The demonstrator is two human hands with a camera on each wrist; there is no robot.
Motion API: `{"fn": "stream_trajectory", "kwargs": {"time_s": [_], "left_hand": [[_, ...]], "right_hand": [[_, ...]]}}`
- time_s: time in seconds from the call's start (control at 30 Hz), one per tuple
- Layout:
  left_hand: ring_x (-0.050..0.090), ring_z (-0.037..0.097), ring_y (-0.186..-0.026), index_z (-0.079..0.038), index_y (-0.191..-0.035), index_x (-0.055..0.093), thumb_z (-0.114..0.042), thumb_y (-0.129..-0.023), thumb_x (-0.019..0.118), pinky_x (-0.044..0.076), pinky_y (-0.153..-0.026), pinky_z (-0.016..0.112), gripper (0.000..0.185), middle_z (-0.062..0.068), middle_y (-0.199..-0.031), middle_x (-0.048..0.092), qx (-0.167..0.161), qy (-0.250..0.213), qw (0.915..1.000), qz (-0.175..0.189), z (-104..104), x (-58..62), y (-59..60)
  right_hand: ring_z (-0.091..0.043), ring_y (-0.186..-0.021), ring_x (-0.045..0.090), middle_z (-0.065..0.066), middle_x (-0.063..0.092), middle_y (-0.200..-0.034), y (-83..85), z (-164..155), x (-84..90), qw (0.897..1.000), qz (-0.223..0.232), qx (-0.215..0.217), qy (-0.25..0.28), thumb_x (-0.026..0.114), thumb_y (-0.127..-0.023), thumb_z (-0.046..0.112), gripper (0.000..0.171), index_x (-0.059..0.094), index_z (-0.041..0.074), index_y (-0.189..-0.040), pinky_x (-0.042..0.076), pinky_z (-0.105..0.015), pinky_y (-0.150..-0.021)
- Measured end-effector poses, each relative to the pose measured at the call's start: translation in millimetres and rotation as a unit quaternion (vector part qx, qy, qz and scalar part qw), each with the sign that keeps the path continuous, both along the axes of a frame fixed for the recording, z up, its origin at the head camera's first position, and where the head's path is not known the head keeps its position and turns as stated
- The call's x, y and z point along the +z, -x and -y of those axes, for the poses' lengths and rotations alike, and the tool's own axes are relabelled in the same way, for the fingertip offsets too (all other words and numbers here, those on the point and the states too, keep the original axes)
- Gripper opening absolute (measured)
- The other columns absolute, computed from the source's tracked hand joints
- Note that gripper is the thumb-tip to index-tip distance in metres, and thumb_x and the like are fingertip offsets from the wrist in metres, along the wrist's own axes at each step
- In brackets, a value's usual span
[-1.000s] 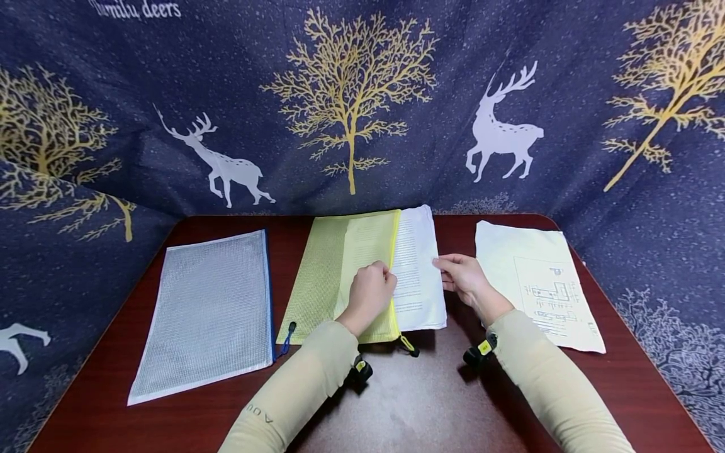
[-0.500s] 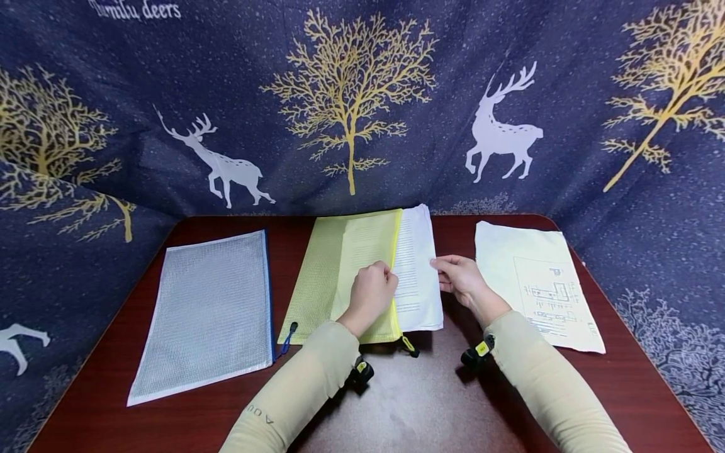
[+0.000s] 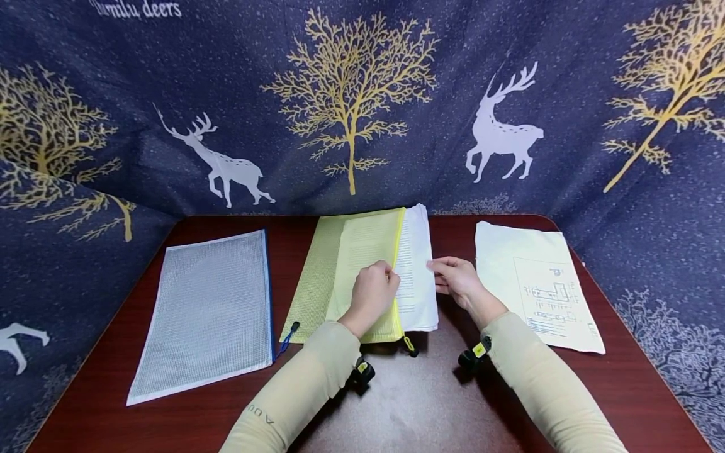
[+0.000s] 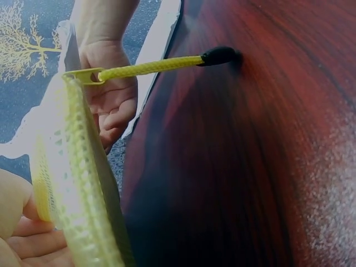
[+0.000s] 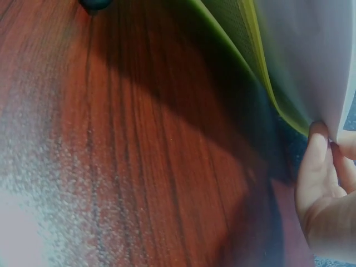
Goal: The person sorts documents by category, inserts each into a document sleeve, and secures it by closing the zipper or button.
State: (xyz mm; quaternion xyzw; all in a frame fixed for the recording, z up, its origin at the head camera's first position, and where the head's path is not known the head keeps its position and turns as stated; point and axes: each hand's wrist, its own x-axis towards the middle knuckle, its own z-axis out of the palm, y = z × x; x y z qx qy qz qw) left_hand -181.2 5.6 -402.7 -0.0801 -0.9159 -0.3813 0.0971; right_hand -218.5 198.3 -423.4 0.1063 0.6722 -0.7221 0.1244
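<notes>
A yellow mesh zipper pouch [image 3: 314, 277] lies at the middle of the table, its yellow-trimmed mouth facing right. My left hand [image 3: 370, 292] pinches the edge of that mouth with curled fingers. Printed white paper [image 3: 419, 302] is partly inside the pouch, showing through the mesh, while its right strip sticks out. Thumb and fingers of my right hand [image 3: 460, 282] pinch the outer edge of the paper, as the right wrist view shows with the paper [image 5: 306, 55] bowed upright. In the left wrist view the zipper pull's yellow cord [image 4: 150, 68] hangs from the mouth's near corner.
A grey mesh pouch with a blue zipper edge [image 3: 206, 314] lies on the left, its blue pull cord [image 3: 287, 336] touching the yellow pouch's corner. On the right is a cream sheet with printed drawings [image 3: 538, 283]. A dark deer-patterned cloth [image 3: 396, 126] hangs behind the brown table [image 3: 419, 402].
My right hand has moved left with the paper, so less of it sticks out of the pouch. The pouch's mouth has shifted slightly right; my left hand keeps its grip.
</notes>
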Motion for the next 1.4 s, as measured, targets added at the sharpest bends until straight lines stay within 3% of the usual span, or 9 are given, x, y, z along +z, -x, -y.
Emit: {"fn": "stream_trajectory", "kwargs": {"time_s": [0.6,1.03,1.4], "left_hand": [[0.05,0.009,-0.054,0.001,-0.092,0.069,-0.009,-0.085,0.056,0.045,-0.052,0.021,0.017,0.008,-0.077,0.069,0.002,-0.006,0.9999,-0.013,-0.8,-0.1,-0.4],[0.043,0.006,-0.049,0.001,-0.093,0.068,-0.008,-0.085,0.054,0.041,-0.049,0.018,0.018,0.008,-0.076,0.068,-0.007,-0.021,0.9997,0.001,-2.0,-0.1,-1.7],[0.049,0.009,-0.054,-0.001,-0.088,0.068,-0.008,-0.083,0.056,0.044,-0.051,0.02,0.015,0.005,-0.071,0.066,-0.003,-0.032,0.9993,-0.017,-3.8,1.2,-2.8]], "right_hand": [[-0.009,-0.059,0.065,0.003,0.067,-0.068,1.1,1.9,-7.2,1.0,0.004,-0.009,-0.001,0.061,-0.09,0.01,0.006,0.062,0.005,-0.094,0.056,-0.025,-0.057],[-0.007,-0.057,0.064,0.005,0.066,-0.064,1.8,1.2,-7.4,0.998,0.027,-0.024,-0.049,0.06,-0.09,0.008,0.02,0.058,-0.004,-0.105,0.056,-0.024,-0.056],[-0.008,-0.057,0.064,0.006,0.066,-0.064,2.4,5.5,-7.9,0.999,0.021,-0.024,-0.04,0.06,-0.089,0.009,0.023,0.057,-0.004,-0.109,0.056,-0.025,-0.057]]}}
